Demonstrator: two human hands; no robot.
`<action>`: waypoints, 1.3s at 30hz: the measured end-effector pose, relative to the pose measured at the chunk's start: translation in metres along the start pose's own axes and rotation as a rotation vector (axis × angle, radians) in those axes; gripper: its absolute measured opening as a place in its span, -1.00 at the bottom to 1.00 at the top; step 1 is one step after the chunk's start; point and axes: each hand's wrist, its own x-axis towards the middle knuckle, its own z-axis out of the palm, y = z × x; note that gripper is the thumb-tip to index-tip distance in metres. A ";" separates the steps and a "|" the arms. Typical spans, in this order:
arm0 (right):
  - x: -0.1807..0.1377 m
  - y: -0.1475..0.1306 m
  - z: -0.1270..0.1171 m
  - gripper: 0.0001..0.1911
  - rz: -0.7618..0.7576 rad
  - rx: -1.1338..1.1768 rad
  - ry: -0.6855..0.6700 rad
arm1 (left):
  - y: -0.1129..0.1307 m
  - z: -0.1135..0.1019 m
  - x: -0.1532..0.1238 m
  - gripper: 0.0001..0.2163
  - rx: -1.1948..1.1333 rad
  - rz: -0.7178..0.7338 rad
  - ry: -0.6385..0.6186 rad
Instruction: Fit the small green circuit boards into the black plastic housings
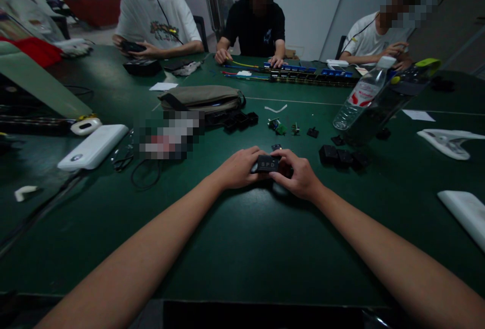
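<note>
Between my two hands is a small black box marked "SPD" (267, 164), raised slightly over the green table (235, 248). My left hand (240, 168) grips its left side. Thumb and fingers of my right hand (299, 173) pinch it from the right. Just beyond my fingers lies a small dark part (276, 147), partly hidden. Farther out are a green circuit board piece (280, 129), another small board (295, 129) and a flat black piece (312, 132). Several black boxes (329, 155) stand in a row to the right of my right hand.
At right, two bottles lean: a clear water bottle (359, 96) and a dark one with a yellow-green cap (394, 96). A white power bank (93, 147) lies left, near a cable loop (146, 175). A grey-brown pouch (200, 97) sits ahead. Three people are seated across the table.
</note>
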 end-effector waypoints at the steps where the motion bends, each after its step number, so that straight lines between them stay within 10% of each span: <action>1: 0.000 0.000 0.000 -0.63 0.002 0.001 0.000 | 0.000 0.000 0.000 -0.62 0.005 0.000 -0.002; 39: 0.002 0.001 0.002 -0.63 0.104 0.064 0.029 | -0.002 -0.002 -0.003 -0.69 -0.019 0.164 0.228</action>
